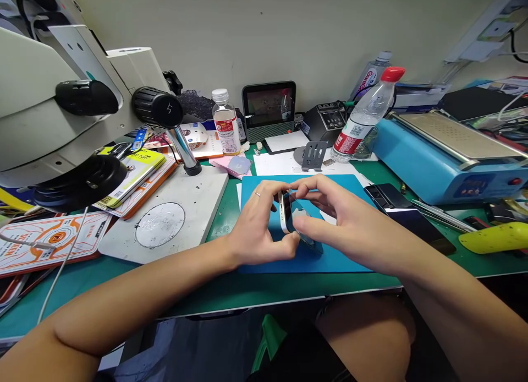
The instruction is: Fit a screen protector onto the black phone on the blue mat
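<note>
A smartphone with a pale metal frame is tipped up on its side above the blue mat. My left hand is closed around its left side, fingers at the top edge and thumb at the bottom. From the right, my right hand grips the same phone, with its thumb near the lower edge and bent fingers at the top. Below the right hand lies a dark flat piece with a shiny patch, partly covered by that hand. The faces of the phone are mostly hidden.
A microscope overhangs the left side above its white base. Behind the mat stand a metal phone stand, a red-capped bottle and a small screen. At right are a blue heating plate machine, dark phones and a yellow-green handle.
</note>
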Demonstrator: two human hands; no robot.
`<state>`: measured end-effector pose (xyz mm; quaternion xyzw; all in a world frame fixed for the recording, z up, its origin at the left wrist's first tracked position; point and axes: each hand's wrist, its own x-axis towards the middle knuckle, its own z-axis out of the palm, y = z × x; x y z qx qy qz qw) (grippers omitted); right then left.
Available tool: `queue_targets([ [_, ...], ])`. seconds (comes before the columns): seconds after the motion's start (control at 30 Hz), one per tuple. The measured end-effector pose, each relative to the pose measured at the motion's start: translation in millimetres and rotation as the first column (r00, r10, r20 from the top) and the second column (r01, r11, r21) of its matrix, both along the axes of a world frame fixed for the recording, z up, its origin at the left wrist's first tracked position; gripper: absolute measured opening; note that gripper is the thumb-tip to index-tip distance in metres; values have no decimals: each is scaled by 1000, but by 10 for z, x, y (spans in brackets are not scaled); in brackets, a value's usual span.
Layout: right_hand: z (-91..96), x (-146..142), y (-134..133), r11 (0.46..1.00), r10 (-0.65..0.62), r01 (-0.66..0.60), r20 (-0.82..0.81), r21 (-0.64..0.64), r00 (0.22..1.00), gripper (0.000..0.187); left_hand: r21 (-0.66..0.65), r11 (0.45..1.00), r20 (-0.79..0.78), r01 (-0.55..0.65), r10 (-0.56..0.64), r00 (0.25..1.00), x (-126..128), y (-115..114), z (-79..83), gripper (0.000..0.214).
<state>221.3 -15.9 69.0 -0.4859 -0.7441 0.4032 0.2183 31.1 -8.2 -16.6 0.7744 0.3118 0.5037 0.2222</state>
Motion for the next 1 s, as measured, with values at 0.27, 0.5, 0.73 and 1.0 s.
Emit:
queue_targets([
  [0.27, -296, 312, 1, 986, 80, -80, 6, 147, 997, 54, -12, 999, -42, -35, 35, 999, -9, -26, 23, 61],
  [0.5, -343, 289, -18, 973, 98, -117, 106, 199, 990, 46, 40, 998, -64, -54, 57, 996, -5, -32, 26, 60],
  [0.73, -423, 316, -25, 961, 121, -120, 11, 247, 993, 41, 57, 997, -93, -51, 57, 994, -10, -38, 5, 58],
  [1.0, -508, 381, 0, 958, 151, -109, -145, 264, 978, 40, 73, 996, -143, -50, 60, 988, -16, -68, -5, 66],
])
